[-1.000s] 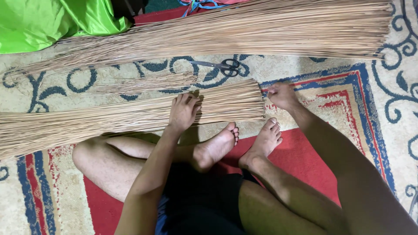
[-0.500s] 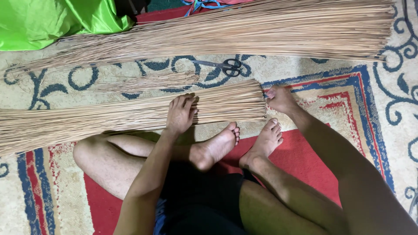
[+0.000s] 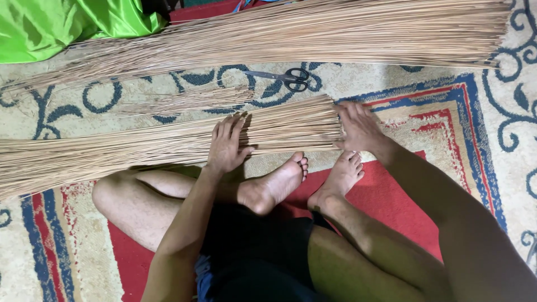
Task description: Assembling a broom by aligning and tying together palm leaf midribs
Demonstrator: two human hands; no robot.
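Your right hand (image 3: 358, 130) has moved from pinch beside stick ends to flat, fingers spread, against cut ends of near bundle (image 3: 168, 144) on carpet (image 3: 447, 106). Left hand (image 3: 226, 146) presses mid-bundle, fingers open. Sticks likely light, stiff, brittle, loose; grip near butt ends.

near stick bundle (image 3: 140, 148) cut off at left edge, green cloth (image 3: 67, 22) cropped at top

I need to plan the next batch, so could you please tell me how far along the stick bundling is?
Done: a near bundle of sticks lies gathered on the carpet. In hand: the left hand presses it flat while the right hand squares its cut ends. Left: the large pile and small loose bunch lie untouched; scissors idle.
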